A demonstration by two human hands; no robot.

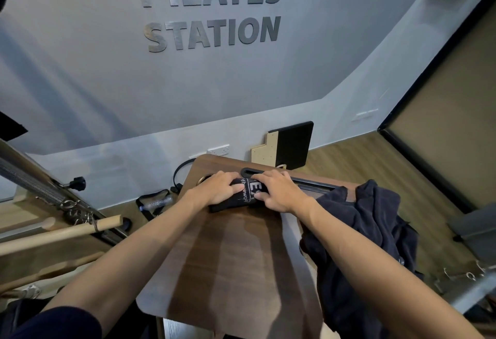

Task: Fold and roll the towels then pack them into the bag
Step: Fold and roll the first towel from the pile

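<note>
Black rolled towel under two hands; one dark towel pile beside.

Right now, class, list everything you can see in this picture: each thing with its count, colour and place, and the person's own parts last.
Rolled towel: one, black with white print, far end of table, under both hands.
Loose towels: a heap, count unclear, dark navy, table's right edge, hanging over.
Table: one, dark wood, centre.
Wall lettering: grey, PILATES STATION, on pale wall.
Board: one, black and pale wood, leaning on wall behind table.
Wooden bar: one, light wood, left.
Water bottle: one, clear, floor left of table.
Left hand: grips the roll.
Right hand: grips the roll.
</note>
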